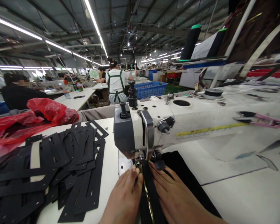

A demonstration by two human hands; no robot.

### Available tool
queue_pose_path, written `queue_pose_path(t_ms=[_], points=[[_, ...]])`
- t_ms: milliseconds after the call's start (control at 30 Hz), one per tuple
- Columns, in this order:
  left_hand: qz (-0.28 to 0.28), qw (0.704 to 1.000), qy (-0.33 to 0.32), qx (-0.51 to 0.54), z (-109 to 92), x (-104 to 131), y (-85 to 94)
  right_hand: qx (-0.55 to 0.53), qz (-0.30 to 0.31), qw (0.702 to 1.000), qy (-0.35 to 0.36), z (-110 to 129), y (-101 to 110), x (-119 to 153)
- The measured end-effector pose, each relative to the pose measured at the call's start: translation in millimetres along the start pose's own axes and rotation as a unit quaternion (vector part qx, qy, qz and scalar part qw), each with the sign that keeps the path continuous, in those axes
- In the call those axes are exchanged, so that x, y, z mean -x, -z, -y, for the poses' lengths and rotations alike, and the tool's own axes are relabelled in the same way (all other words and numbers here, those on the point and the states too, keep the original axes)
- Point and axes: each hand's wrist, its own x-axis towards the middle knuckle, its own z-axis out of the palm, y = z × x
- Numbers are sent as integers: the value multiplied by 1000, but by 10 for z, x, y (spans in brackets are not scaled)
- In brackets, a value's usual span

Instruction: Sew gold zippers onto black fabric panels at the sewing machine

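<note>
Gold-toothed zipper (147,193): lengthwise between left hand (126,193) and right hand (171,189), running up to the sewing machine (130,132)
Left fingers: nearer, close together, pinch unclear
Right fingers: slightly apart, flat on black fabric (185,177)

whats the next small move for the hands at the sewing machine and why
Probably ease the zipper straight forward: its far end lies at the head of the sewing machine, with the left hand and right hand palm down on either side.

A crumpled red plastic bag (50,109) slumps over at left. Farther back, a white-shirted co-worker (116,79) faces away, near a blue plastic crate (151,89).
</note>
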Motion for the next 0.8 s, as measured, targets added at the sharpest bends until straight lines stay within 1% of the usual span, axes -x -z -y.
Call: queue_pose_path(t_ms=[233,400,600,700,800], points=[[-9,1000,9,8,-16,-13,-33,13,-42,999,2,5,-24,7],[-12,1000,8,12,-29,-32,-26,23,-43,999,14,-6,-9,7],[-11,1000,24,-1,-45,-68,-26,26,-55,998,14,-5,-62,21],[-4,999,32,5,-30,-79,-22,27,-46,999,5,10,-64,9],[3,999,41,21,-11,-70,-23,4,-24,1000,-13,24,-39,-4]])
